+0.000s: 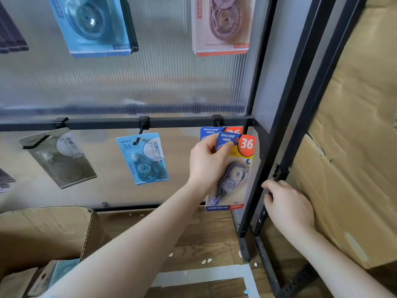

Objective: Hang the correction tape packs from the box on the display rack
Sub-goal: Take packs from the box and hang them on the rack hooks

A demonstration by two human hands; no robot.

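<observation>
Single head-worn view, wide-angle (straight bars bow near edges), looking forward and down, close to the display rack [150, 123], its right post at frame right.

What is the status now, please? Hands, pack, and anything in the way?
Left hand pinches a JINUO correction tape pack at the right hook. Right hand grips the rack's black post. Another JINUO pack behind. Nothing blocking.

A yellow-and-blue correction tape pack [234, 168] with a red "36" badge and purple dispenser hangs tilted at the black rail's [176, 122] right end, overlapping an identical pack [209, 131] behind it. The open cardboard box [43, 229] sits near left.
</observation>
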